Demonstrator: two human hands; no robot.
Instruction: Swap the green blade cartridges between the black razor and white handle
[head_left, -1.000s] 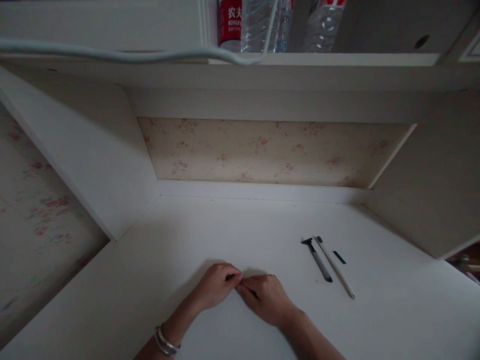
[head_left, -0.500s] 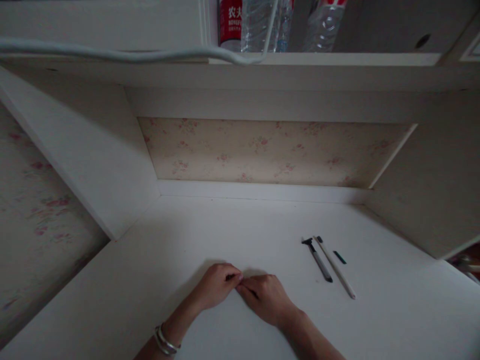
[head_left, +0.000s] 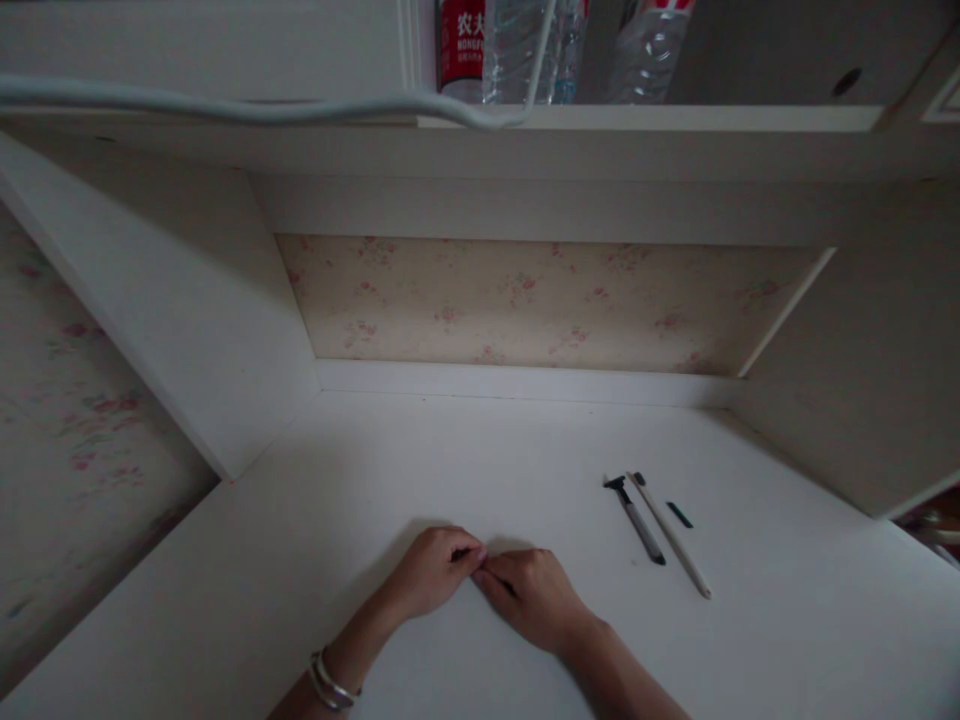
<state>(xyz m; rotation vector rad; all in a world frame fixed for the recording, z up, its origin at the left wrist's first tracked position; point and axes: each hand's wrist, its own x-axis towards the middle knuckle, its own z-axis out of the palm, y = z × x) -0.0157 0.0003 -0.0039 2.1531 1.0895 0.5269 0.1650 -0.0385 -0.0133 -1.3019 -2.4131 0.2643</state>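
My left hand (head_left: 436, 570) rests on the white desktop (head_left: 360, 460) with its thumb and fingers pressed together. Against its fingertips lie those of my right hand (head_left: 531, 597), whose fingers are curled and closed too. Anything between the two pinches is hidden or too small to make out. To the right of my right hand, apart from it, a razor (head_left: 639, 525) with a black T-shaped head and grey handle lies at a slant. Beside it is a long, thin white stick with a dark end (head_left: 675, 545), perhaps a toothbrush. Further right lies a short dark green strip (head_left: 679, 515).
White side panels (head_left: 180, 290) and a back wall with floral paper (head_left: 480, 300) enclose the desk. Overhead, a shelf (head_left: 645, 118) holds a red-labelled bottle (head_left: 462, 45) and clear plastic bottles (head_left: 651, 55). A pale cable (head_left: 285, 110) runs across its front.
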